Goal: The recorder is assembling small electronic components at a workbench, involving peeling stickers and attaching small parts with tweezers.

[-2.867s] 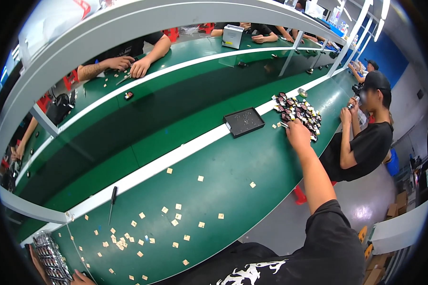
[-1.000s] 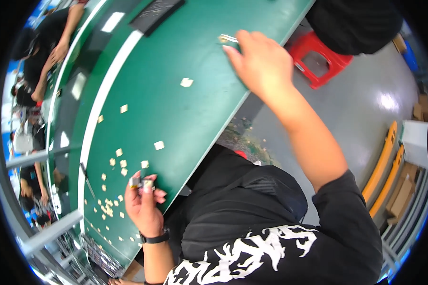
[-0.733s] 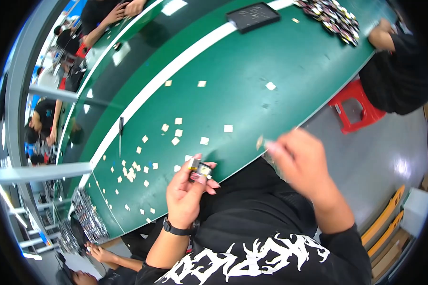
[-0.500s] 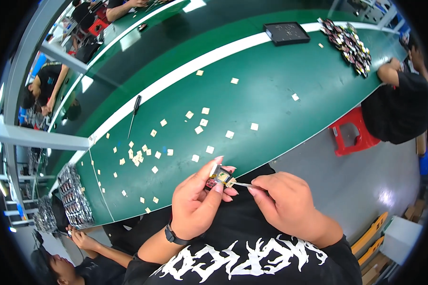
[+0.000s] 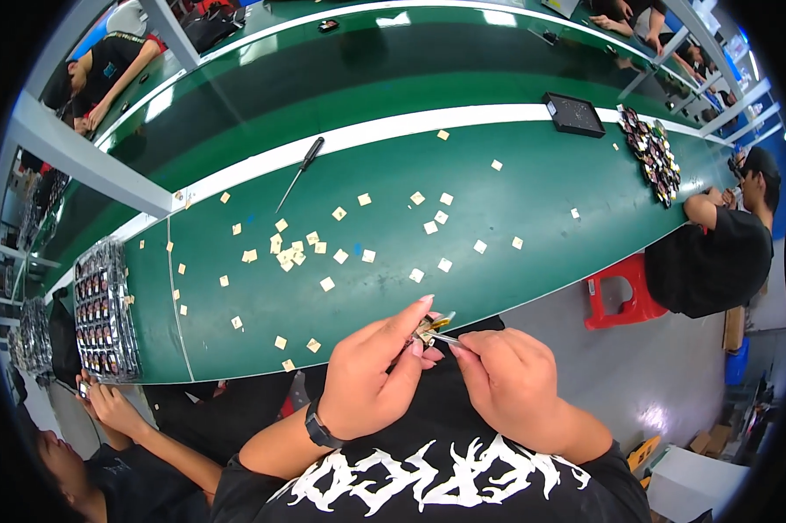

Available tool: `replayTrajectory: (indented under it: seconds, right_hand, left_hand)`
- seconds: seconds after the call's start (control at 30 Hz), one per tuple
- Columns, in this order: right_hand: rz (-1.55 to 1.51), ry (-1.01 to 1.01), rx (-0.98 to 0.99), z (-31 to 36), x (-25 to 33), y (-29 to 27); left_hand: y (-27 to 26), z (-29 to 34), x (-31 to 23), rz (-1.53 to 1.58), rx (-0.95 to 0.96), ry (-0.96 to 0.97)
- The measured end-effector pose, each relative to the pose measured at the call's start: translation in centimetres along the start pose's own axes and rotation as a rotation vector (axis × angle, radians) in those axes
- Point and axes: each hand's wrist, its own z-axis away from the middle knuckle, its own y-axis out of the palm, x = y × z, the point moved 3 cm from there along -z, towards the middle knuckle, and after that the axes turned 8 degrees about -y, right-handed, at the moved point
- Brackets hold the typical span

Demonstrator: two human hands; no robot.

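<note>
In front of my torso, my left hand (image 5: 371, 379) grips a small electronic part (image 5: 429, 329) between thumb and fingers. It has a yellowish edge and a glossy face, and my fingers cover much of it. My right hand (image 5: 517, 376) is closed on metal tweezers (image 5: 448, 337), whose tips reach to the part. Whether the tips pinch anything is too small to make out. On the green table beyond lie many small pale square pieces (image 5: 299, 258), some bunched together and others scattered.
A screwdriver (image 5: 310, 155) lies toward the table's far edge. Silvery trays of small parts (image 5: 105, 309) stand at the left end. To the far right are a black tray (image 5: 574, 113) and a heap of parts (image 5: 650, 157). Co-workers sit at both sides; one uses a red stool (image 5: 615, 292).
My view has turned, so the table appears shifted. The part in my left hand has tilted and now shows more edge-on. The tweezers stay at it.
</note>
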Motion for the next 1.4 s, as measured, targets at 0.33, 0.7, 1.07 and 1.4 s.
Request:
replayTrajectory:
  seconds: [0.33, 0.7, 1.07, 1.4]
  right_hand:
    - [-0.332, 0.246, 0.123, 0.2, 0.7, 1.9]
    - [-0.506, 0.264, 0.124, -2.3, 1.3, 2.6]
    - [-0.431, 0.184, 0.246, -2.9, 2.8, 4.6]
    - [-0.323, -0.014, 0.326, -3.3, 3.9, 6.2]
  left_hand:
    - [-2.6, 1.9, 1.6, 0.704, 0.137, -0.355]
    - [-4.0, 2.1, 2.1, 0.391, 0.147, -0.295]
    - [-4.8, 2.0, 4.5, 0.576, 0.115, -0.382]
    - [-5.2, 2.2, 6.7, 0.654, 0.027, -0.467]
